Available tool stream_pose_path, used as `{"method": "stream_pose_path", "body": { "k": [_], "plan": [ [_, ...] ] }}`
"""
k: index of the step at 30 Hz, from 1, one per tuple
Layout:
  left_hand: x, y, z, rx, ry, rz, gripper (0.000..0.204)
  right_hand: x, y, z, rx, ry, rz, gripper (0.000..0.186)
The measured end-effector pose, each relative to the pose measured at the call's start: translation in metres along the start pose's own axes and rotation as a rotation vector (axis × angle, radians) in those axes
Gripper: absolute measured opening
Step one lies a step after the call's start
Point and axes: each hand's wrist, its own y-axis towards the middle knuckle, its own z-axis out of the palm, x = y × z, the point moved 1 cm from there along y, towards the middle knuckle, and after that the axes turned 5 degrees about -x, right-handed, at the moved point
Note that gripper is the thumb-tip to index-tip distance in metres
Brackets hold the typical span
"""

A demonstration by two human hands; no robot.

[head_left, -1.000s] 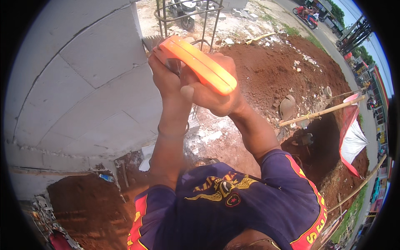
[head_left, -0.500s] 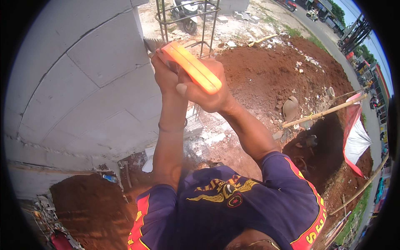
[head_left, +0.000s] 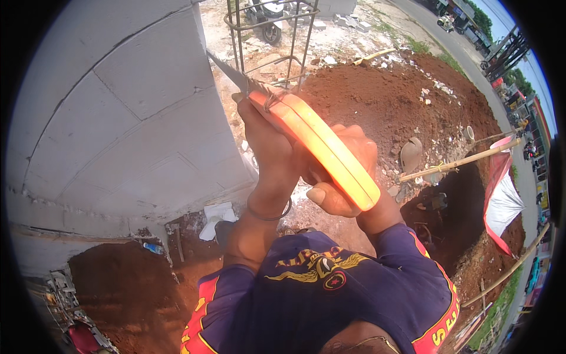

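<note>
My right hand is wrapped around the orange handle of a handsaw, its thumb bent beneath the grip. The toothed metal blade points up and left to the edge of a white block wall; whether it touches the blocks I cannot tell. My left hand is closed along the front part of the handle, partly hidden by it, with its thumb up beside the blade. Some reddish wire is wound where handle and blade meet.
A rebar cage stands beyond the saw, with a parked scooter behind it. On the right are a soil mound, a bamboo pole, a dark pit and a red-and-white sheet. A road runs along the far right.
Both hands and the saw have moved down and to the right, toward my body, drawing the handle away from the wall edge; more of the blade now shows.
</note>
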Motion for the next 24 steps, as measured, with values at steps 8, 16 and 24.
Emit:
{"method": "stream_pose_path", "body": {
  "k": [8, 16, 24],
  "plan": [
    [0.013, 0.028, -0.013, 0.041, -0.077, -0.094, 0.041, -0.028, 0.035, 0.022, -0.107, -0.100, 0.209, 0.020],
    [0.010, 0.031, -0.007, -0.046, -0.484, -0.352, 0.036, -0.018, 0.023, 0.014, -0.064, -0.059, -0.060, 0.022],
    [0.002, 0.014, 0.007, -0.139, -0.553, -0.499, 0.038, -0.010, 0.013, 0.003, -0.022, -0.027, 0.016, 0.023]
  ]
}}
